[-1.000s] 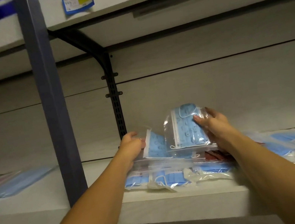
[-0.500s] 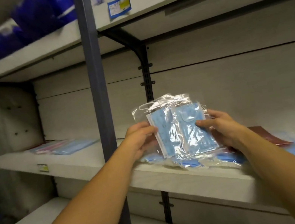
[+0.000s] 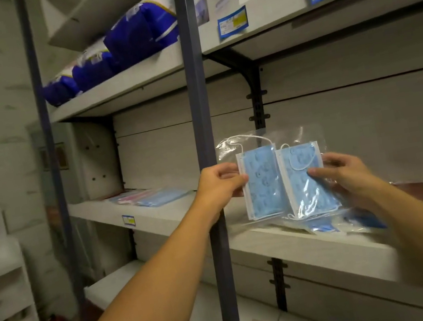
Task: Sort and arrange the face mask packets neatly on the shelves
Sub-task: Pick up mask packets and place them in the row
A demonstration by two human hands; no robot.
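Two mask packets (image 3: 284,178), two hands

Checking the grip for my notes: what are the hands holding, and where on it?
Clear packets of blue face masks: left hand pinches the left edge, right hand the right edge.

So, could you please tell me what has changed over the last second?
Both hands, left and right, lifted the two packets off the pile and carried them leftward, upright and side by side. Each hand kept its grip; the pile stayed on the shelf.
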